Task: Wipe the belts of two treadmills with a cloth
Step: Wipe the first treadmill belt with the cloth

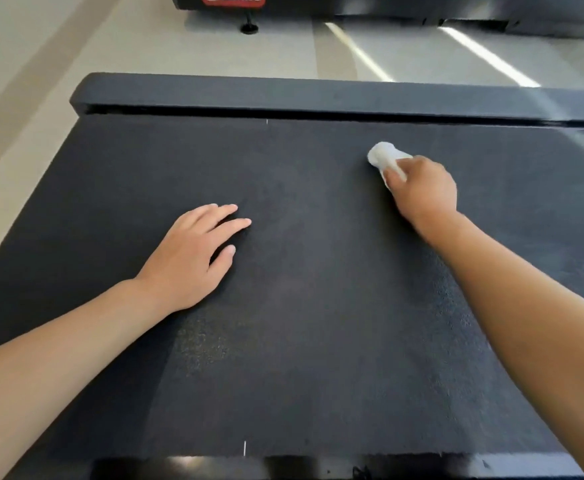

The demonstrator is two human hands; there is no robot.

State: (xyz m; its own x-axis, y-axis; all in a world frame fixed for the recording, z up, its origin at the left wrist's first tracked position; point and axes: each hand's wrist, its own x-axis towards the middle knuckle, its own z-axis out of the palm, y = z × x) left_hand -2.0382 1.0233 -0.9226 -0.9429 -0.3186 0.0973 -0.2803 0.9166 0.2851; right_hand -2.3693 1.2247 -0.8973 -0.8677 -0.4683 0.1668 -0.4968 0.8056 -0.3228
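Cloth [385, 157], white and bunched, is gripped in the right hand [422, 194] and pressed onto the black treadmill belt [318, 306] at its far right. Left hand [188, 258] is laid flat on the belt, fingers straight and slightly spread.

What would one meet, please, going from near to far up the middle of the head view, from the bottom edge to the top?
Glossy near rail → black belt → left hand flat on the belt → right hand gripping the white cloth → far side rail → pale floor → second treadmill.
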